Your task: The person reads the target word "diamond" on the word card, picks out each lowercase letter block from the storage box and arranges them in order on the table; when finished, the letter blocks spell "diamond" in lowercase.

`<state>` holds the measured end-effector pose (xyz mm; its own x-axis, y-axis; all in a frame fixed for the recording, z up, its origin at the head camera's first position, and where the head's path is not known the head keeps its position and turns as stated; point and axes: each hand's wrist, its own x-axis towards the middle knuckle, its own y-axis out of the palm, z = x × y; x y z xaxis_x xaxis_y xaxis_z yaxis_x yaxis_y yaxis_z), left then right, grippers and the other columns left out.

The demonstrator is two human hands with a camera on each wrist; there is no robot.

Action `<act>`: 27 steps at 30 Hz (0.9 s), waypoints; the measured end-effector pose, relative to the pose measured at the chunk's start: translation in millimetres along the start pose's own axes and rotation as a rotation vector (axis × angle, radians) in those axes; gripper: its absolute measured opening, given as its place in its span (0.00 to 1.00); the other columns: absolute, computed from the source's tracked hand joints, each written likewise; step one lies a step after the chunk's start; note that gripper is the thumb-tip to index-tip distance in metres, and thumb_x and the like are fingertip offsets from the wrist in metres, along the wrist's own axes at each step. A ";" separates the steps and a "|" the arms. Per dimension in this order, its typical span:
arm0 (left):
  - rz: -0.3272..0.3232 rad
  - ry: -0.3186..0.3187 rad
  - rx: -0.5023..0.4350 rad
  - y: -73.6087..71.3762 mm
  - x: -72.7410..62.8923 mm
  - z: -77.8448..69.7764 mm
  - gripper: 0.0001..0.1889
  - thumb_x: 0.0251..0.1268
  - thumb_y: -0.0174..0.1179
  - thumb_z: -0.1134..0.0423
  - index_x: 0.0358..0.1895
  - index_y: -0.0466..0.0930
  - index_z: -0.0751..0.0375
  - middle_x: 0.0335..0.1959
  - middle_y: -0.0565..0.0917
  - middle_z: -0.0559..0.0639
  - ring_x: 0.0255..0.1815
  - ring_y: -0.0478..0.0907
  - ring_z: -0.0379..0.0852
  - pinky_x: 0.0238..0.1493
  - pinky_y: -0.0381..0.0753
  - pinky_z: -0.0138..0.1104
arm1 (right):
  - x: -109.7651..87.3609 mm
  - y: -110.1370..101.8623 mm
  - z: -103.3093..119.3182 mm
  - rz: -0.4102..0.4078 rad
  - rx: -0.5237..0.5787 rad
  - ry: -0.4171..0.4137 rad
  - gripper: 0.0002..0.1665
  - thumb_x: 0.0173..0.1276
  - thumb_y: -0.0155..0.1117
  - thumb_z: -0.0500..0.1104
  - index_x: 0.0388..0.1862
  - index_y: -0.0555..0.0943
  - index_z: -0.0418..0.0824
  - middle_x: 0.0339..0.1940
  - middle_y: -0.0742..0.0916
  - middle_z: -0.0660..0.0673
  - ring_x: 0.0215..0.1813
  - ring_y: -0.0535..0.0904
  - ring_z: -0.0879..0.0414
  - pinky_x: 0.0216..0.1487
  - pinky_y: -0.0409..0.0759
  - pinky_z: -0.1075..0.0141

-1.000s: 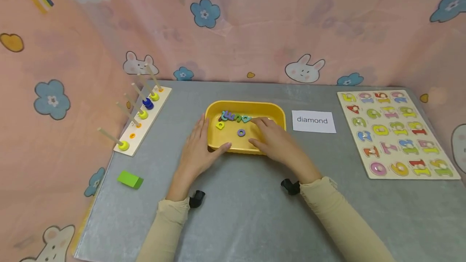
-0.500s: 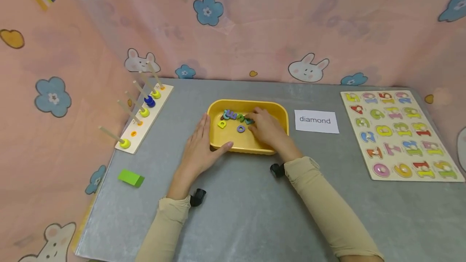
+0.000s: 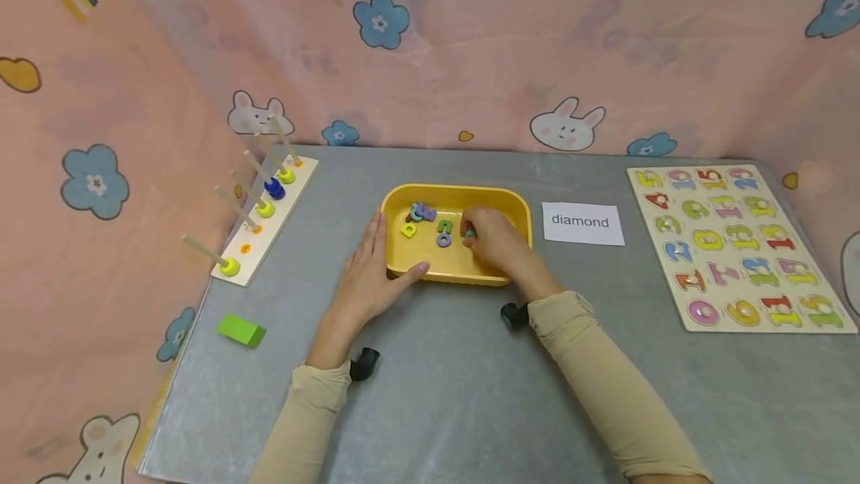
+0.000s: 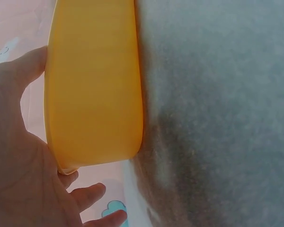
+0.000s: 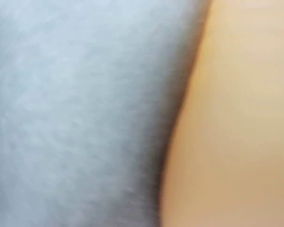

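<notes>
The yellow tray (image 3: 403, 264) holds small coloured letters. My left hand (image 3: 366, 278) touches its near left corner, thumb at the near rim and fingers extended along the left side; the left wrist view shows this hand against the tray wall (image 4: 92, 85). Inside the tray, on the right, my right hand (image 3: 496, 241) pinches a small teal letter (image 3: 470, 233), mostly hidden by the fingers. Beside it lie a green n-shaped letter (image 3: 445, 226) and a purple ring-shaped letter (image 3: 443, 240). A yellow letter (image 3: 408, 230) and a purple letter (image 3: 425, 211) lie farther left. The right wrist view is blurred.
A white card (image 3: 583, 224) reading "diamond" lies right of the tray. Beyond it is a number puzzle board (image 3: 732, 249). On the left stand a peg board (image 3: 265, 226) with rings and a green block (image 3: 242, 331), all on the grey table (image 3: 437, 394).
My right hand has reached farther into the tray and closed its fingers on the teal letter. The green letter has shifted nearer to the purple ring-shaped one. My left hand stays put.
</notes>
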<state>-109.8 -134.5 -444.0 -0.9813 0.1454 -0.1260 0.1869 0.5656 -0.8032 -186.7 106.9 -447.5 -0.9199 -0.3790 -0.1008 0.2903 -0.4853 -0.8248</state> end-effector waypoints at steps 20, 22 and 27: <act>0.021 -0.004 -0.001 0.6 0.4 0.6 0.63 0.68 0.58 0.25 0.88 0.27 0.51 0.91 0.35 0.50 0.89 0.50 0.60 0.82 0.54 0.63 | -69.7 -37.7 -4.3 -0.280 0.261 -0.175 0.05 0.65 0.77 0.30 0.40 0.89 0.33 0.32 0.87 0.42 0.33 0.77 0.53 0.37 0.75 0.72; 0.021 -0.005 -0.002 0.6 0.5 0.7 0.62 0.68 0.57 0.25 0.88 0.27 0.50 0.91 0.35 0.49 0.89 0.49 0.59 0.82 0.55 0.63 | -78.8 -40.4 -9.3 -0.327 0.303 -0.167 0.07 0.64 0.77 0.29 0.40 0.87 0.32 0.34 0.88 0.40 0.33 0.79 0.54 0.38 0.78 0.78; 0.018 -0.007 -0.005 -0.5 0.8 0.6 0.62 0.68 0.57 0.24 0.88 0.27 0.50 0.91 0.34 0.48 0.90 0.48 0.58 0.82 0.55 0.63 | -96.4 -46.8 -23.8 -0.422 0.318 -0.156 0.14 0.67 0.73 0.27 0.51 0.84 0.30 0.40 0.86 0.37 0.38 0.82 0.54 0.43 0.79 0.85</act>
<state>-110.7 -135.2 -444.0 -0.9782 0.1494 -0.1444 0.2044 0.5670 -0.7979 -117.9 184.9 -412.4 -0.9306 -0.2009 0.3061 -0.0076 -0.8254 -0.5645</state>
